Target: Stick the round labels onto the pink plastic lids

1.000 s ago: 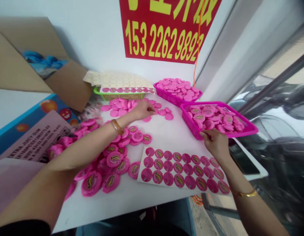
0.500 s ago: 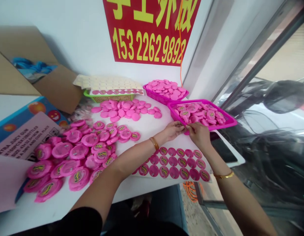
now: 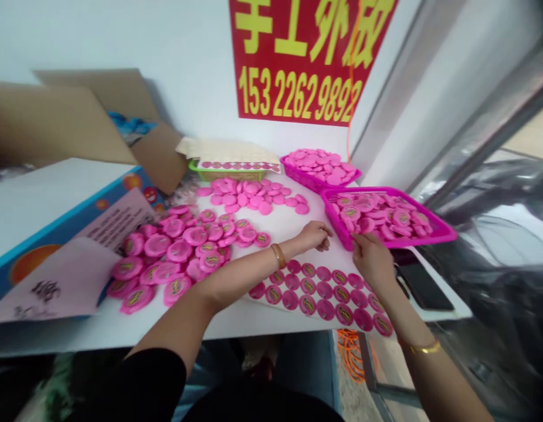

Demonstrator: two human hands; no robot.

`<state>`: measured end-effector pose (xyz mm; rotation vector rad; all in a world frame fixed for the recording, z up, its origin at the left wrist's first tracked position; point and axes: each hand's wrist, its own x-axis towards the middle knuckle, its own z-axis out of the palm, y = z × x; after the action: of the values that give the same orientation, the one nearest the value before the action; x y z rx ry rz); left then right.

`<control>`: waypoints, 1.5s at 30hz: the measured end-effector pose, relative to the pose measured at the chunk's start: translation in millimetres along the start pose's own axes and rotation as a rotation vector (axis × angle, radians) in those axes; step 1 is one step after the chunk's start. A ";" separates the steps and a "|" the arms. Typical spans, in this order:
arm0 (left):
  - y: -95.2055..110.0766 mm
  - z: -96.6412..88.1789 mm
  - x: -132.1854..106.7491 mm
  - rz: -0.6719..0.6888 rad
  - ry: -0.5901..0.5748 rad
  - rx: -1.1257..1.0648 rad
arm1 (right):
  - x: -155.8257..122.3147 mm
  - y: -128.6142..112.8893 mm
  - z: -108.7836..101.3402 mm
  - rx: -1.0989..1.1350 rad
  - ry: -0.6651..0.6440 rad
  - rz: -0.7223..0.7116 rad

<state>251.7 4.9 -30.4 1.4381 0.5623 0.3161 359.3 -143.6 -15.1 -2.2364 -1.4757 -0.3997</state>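
Note:
My left hand (image 3: 314, 236) hovers over the white table left of the front magenta basket (image 3: 430, 239), its fingers curled in; anything inside them is hidden. At the basket's near left corner is my right hand (image 3: 373, 258), thumb and fingertips pinched together; what they hold, if anything, is too small to make out. Pink round cases with yellow-black labels fill that basket. Below my hands lies a sheet of round pink stickers (image 3: 325, 309), partly under my right forearm. Several larger labelled pink round cases (image 3: 179, 252) are heaped left of my left arm.
Plain pink discs (image 3: 254, 196) lie loose mid-table, and more fill a rear magenta basket (image 3: 293, 174). Sticker sheets rest across a green basket (image 3: 231, 175). A dark phone (image 3: 423, 284) lies at right. Open cardboard boxes (image 3: 159, 155) stand at left.
My hands, close together at the basket corner before, are now apart, with the left drawn away leftward. The camera has turned left, so the scene sits further right.

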 end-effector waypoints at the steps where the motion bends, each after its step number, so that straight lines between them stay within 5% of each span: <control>1: 4.6 -18.6 -14.9 0.018 0.004 0.125 | -2.0 -6.0 1.3 0.043 0.041 0.019; 4: 24.2 -78.8 -79.4 0.127 -0.018 0.908 | -1.0 -33.5 11.5 0.398 -0.092 0.012; 8: 38.5 -133.1 -187.7 -0.233 0.296 1.375 | 9.9 -78.0 34.4 0.805 -0.566 0.008; 13: -7.4 -133.6 -302.0 -0.429 0.666 1.429 | 28.7 -116.2 61.2 0.721 -0.662 -0.213; 17: -49.1 -120.7 -336.2 -0.590 0.879 1.339 | 50.6 -141.7 81.7 0.475 -0.736 -0.331; 22: -57.7 -123.4 -309.6 -0.587 0.863 1.191 | 65.5 -178.4 101.1 0.275 -0.838 -0.376; 26: -58.0 -132.2 -286.2 -0.490 0.876 1.159 | 61.1 -209.3 121.9 0.358 -0.758 -0.520; 32: -32.4 -155.1 -294.9 -0.439 0.856 1.260 | 62.2 -226.3 138.3 0.560 -0.635 -0.571; 35: 3.2 -190.3 -275.6 -0.362 0.901 1.363 | 62.1 -202.3 121.4 0.580 -0.568 -0.573; 37: 25.1 -224.9 -240.5 -0.267 0.908 1.404 | 54.9 -175.1 104.7 0.513 -0.512 -0.497; 39: 38.8 -261.3 -193.9 -0.347 0.789 1.360 | 39.3 -143.6 89.0 0.429 -0.483 -0.401; 42: 42.0 -305.4 -128.0 -0.398 0.713 1.347 | 3.6 -96.1 75.8 0.312 -0.490 -0.282; 45: 32.3 -332.7 -88.1 -0.387 0.683 1.368 | -30.6 -56.9 79.4 0.247 -0.523 -0.228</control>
<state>2.6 242.0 4.9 2.4491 1.8160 0.0621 295.3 -108.9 -87.0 -2.0671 -1.9249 0.3188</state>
